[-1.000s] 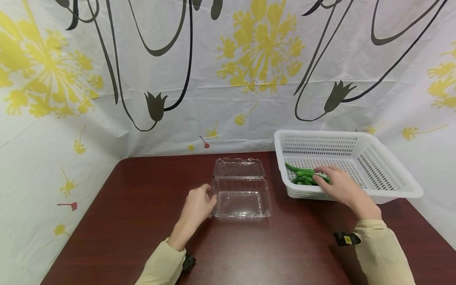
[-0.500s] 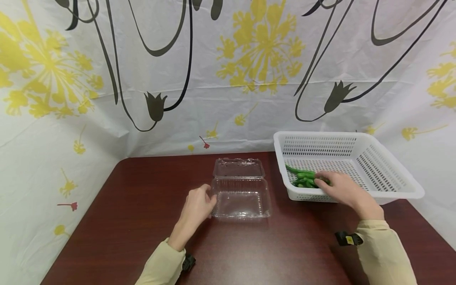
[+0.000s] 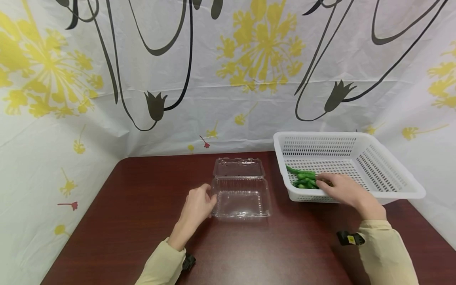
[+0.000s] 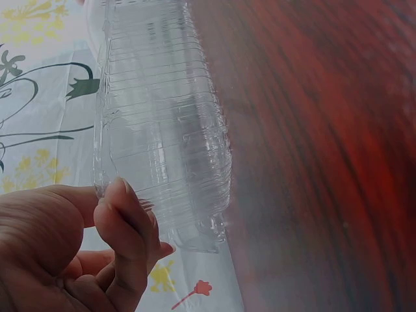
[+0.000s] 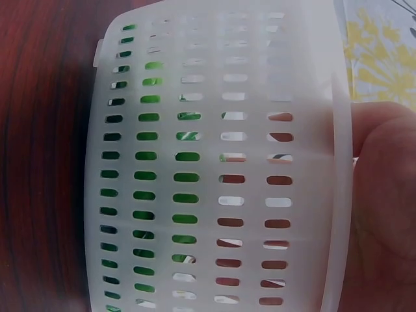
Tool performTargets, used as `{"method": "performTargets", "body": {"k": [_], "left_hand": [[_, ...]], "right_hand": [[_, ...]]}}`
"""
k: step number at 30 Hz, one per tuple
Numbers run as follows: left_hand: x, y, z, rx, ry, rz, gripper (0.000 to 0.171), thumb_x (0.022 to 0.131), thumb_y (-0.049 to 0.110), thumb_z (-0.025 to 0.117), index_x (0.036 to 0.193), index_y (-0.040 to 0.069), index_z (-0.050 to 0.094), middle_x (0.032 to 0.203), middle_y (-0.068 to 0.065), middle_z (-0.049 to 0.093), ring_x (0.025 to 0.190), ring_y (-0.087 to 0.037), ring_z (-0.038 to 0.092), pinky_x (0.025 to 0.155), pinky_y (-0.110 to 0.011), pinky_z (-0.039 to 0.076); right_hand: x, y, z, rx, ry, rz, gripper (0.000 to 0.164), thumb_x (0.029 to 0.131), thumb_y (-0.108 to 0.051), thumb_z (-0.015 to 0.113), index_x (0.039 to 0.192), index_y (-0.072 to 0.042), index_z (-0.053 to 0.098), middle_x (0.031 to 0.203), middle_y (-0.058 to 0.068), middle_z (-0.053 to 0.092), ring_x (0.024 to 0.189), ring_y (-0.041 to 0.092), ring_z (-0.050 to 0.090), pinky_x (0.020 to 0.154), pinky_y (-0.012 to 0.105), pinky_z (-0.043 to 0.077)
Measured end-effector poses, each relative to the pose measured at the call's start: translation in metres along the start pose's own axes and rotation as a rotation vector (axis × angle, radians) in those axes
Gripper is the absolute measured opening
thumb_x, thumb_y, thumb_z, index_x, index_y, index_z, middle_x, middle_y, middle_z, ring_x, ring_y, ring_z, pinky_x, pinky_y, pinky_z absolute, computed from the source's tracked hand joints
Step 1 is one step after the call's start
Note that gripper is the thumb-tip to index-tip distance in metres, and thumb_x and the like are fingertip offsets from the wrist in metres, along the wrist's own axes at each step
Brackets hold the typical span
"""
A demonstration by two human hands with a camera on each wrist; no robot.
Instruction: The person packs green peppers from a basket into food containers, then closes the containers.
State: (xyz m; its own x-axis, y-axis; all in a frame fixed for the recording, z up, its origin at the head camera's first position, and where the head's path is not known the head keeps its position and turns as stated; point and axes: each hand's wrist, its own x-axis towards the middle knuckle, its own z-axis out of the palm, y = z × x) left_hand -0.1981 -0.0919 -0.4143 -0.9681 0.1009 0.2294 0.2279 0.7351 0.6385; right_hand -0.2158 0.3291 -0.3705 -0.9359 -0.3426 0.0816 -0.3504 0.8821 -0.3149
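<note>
A clear plastic clamshell container (image 3: 242, 198) lies on the table with its lid (image 3: 238, 168) folded back. My left hand (image 3: 197, 204) pinches its left rim; the left wrist view has thumb and fingers at the edge of the clear plastic (image 4: 162, 130). On the right, my right hand (image 3: 345, 190) reaches over the front rim into a white slotted basket (image 3: 388, 170). Its fingertips are at the right end of a small pile of green peppers (image 3: 303, 178). Through the slots in the right wrist view, green peppers (image 5: 186, 177) show; whether the fingers grip any, I cannot tell.
Both things stand on a dark reddish-brown table (image 3: 142, 206). A white curtain (image 3: 228, 111) with yellow and grey flower prints hangs right behind its back edge. The basket's tall wall (image 5: 253, 84) rises between the right wrist camera and the peppers.
The right hand has shifted slightly right and toward me at the peppers, uncovering more of their right end. The basket has moved slightly toward me. The left hand and clamshell have stayed put.
</note>
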Motion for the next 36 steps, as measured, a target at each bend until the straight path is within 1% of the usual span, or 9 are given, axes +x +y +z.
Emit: {"method": "performTargets", "body": {"k": [7, 15, 18, 21, 24, 27, 30, 36], "left_hand": [[0.0002, -0.0001, 0.0000, -0.010, -0.011, -0.011, 0.035, 0.092, 0.008, 0.069, 0.121, -0.010, 0.063, 0.054, 0.005, 0.054, 0.036, -0.003, 0.051, 0.055, -0.029, 0.053], [0.0007, -0.0005, 0.0001, -0.012, -0.010, -0.009, 0.034, 0.092, 0.008, 0.069, 0.120, -0.010, 0.063, 0.054, 0.005, 0.054, 0.036, -0.002, 0.051, 0.057, -0.030, 0.054], [0.0008, -0.0005, -0.0001, -0.014, -0.009, -0.009, 0.034, 0.092, 0.008, 0.069, 0.120, -0.010, 0.063, 0.054, 0.005, 0.054, 0.036, -0.002, 0.051, 0.058, -0.031, 0.055], [0.0008, -0.0005, -0.0002, -0.015, -0.010, -0.012, 0.034, 0.092, 0.008, 0.069, 0.120, -0.010, 0.063, 0.053, 0.005, 0.054, 0.036, -0.002, 0.051, 0.058, -0.030, 0.054], [0.0008, -0.0006, 0.0000, -0.015, -0.011, -0.015, 0.034, 0.092, 0.008, 0.069, 0.121, -0.010, 0.063, 0.053, 0.005, 0.054, 0.036, -0.002, 0.051, 0.057, -0.030, 0.054], [0.0008, -0.0006, 0.0001, -0.013, -0.010, -0.017, 0.034, 0.092, 0.008, 0.069, 0.121, -0.010, 0.063, 0.053, 0.005, 0.054, 0.036, -0.002, 0.051, 0.057, -0.030, 0.053], [0.0008, -0.0006, 0.0003, -0.010, -0.008, -0.014, 0.034, 0.092, 0.008, 0.069, 0.120, -0.010, 0.063, 0.053, 0.005, 0.054, 0.036, -0.002, 0.051, 0.056, -0.029, 0.053], [0.0009, -0.0011, 0.0006, -0.012, -0.003, 0.000, 0.033, 0.092, 0.008, 0.069, 0.120, -0.010, 0.063, 0.054, 0.005, 0.054, 0.036, -0.002, 0.051, 0.055, -0.029, 0.052]], "right_hand": [[-0.0010, -0.0001, -0.0006, 0.000, -0.004, 0.005, 0.038, 0.102, -0.025, 0.056, 0.124, 0.004, 0.065, 0.114, 0.023, 0.069, 0.104, 0.045, 0.065, 0.086, 0.059, 0.050], [0.0008, -0.0017, -0.0015, -0.013, 0.005, 0.010, 0.038, 0.101, -0.025, 0.056, 0.121, 0.006, 0.067, 0.112, 0.024, 0.069, 0.107, 0.048, 0.063, 0.089, 0.060, 0.049], [0.0011, -0.0017, -0.0018, -0.028, 0.008, 0.001, 0.035, 0.100, -0.024, 0.057, 0.115, 0.005, 0.070, 0.109, 0.024, 0.069, 0.104, 0.048, 0.063, 0.088, 0.060, 0.049], [0.0008, -0.0018, -0.0022, -0.043, 0.015, -0.011, 0.031, 0.099, -0.024, 0.057, 0.107, 0.002, 0.073, 0.103, 0.019, 0.070, 0.100, 0.044, 0.064, 0.085, 0.058, 0.049], [0.0005, -0.0027, -0.0028, -0.043, 0.023, -0.014, 0.028, 0.098, -0.024, 0.058, 0.102, -0.002, 0.075, 0.099, 0.014, 0.070, 0.098, 0.040, 0.064, 0.085, 0.056, 0.050], [-0.0001, -0.0034, -0.0034, -0.031, 0.017, 0.005, 0.027, 0.098, -0.026, 0.058, 0.102, -0.004, 0.074, 0.100, 0.013, 0.069, 0.100, 0.039, 0.062, 0.085, 0.054, 0.049], [-0.0012, -0.0031, -0.0034, -0.019, 0.010, 0.031, 0.028, 0.098, -0.027, 0.057, 0.105, -0.004, 0.072, 0.103, 0.016, 0.066, 0.103, 0.039, 0.059, 0.084, 0.054, 0.048], [-0.0034, -0.0020, -0.0029, 0.000, 0.003, 0.068, 0.034, 0.098, -0.027, 0.057, 0.113, 0.002, 0.068, 0.106, 0.022, 0.062, 0.101, 0.040, 0.057, 0.081, 0.055, 0.048]]}}
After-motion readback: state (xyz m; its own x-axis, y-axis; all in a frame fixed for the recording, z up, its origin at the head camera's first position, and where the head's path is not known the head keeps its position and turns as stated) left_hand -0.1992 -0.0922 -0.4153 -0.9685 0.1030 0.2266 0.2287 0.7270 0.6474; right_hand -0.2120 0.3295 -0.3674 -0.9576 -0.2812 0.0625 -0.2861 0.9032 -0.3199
